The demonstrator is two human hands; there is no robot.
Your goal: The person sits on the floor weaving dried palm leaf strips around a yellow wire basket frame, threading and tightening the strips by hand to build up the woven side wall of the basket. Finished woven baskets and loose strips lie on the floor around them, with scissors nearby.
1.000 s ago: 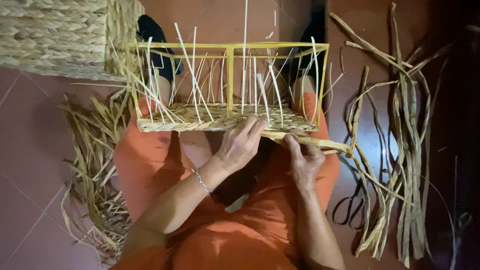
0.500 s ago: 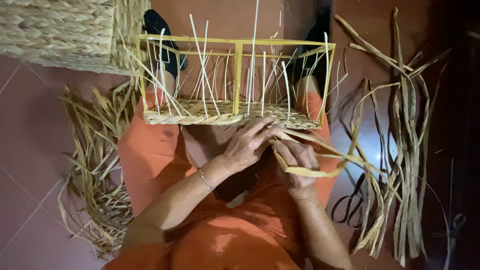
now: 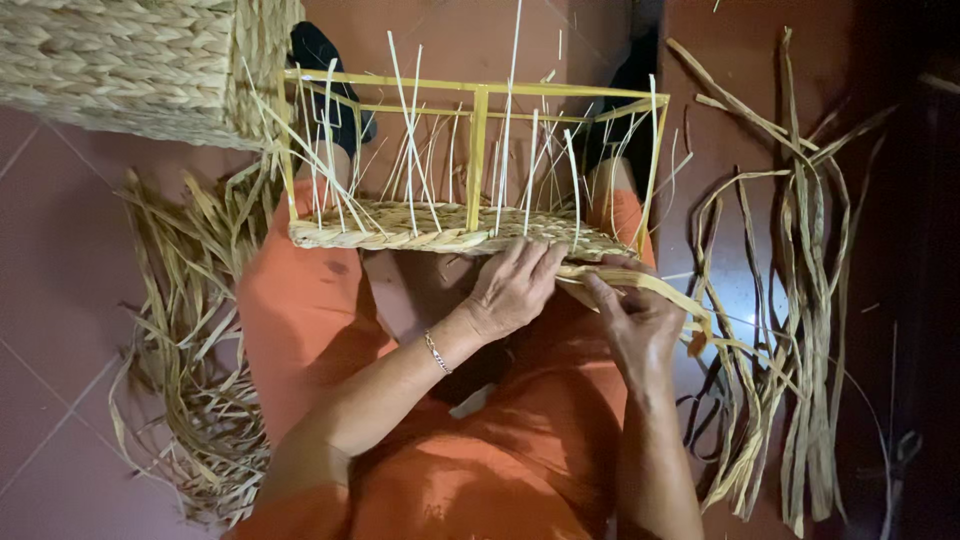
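Note:
A half-woven basket [image 3: 440, 228] rests on my knees, its woven straw base held in a yellow wire frame [image 3: 478, 150] with thin pale stakes standing up. My left hand [image 3: 512, 290], a thin bracelet on its wrist, presses against the near edge of the woven base. Right beside it, my right hand [image 3: 635, 318] grips a flat twisted straw strand [image 3: 640, 283] that runs from the basket's near right corner off toward the right.
A finished woven basket [image 3: 130, 60] stands at the top left. Loose dried straw [image 3: 190, 360] lies heaped on the tiled floor to my left, and long strands [image 3: 800, 330] lie on the floor to my right. My legs are in orange clothing.
The basket has shifted slightly in view. My right hand has pulled the strand up against the basket's edge, and my left hand has settled on the rim beside it.

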